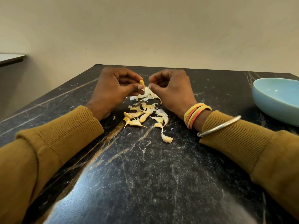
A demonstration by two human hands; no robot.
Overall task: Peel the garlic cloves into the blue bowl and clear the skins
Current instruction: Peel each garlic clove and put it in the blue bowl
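A single garlic clove (142, 82) is pinched at the tips of the left hand's (113, 88) fingers (135, 86) and held clear above the counter (145, 167), so that its free side is offered to the right hand (171, 89). The right fingers (156, 86) are closed narrowly on what appears to be a strip of skin (147, 91) hanging from the clove, a grip suited to tearing so thin a layer away. The work is kept directly over the loose skins (142, 97), so that the white, papery, curled flakes are dropped in one heap and can be gathered easily later. Just nearer the body, the unpeeled cloves (145, 117) are laid in a loose cluster within easy reach; they are pale yellow, crescent-shaped and tapered to dry, wispy tails. The blue bowl (278, 101) is set well apart at the right, partly cut off by the frame; it is shallow, smooth and glazed, and no cloves can be seen in the part shown. The counter is dark polished stone, veined with white and rust.
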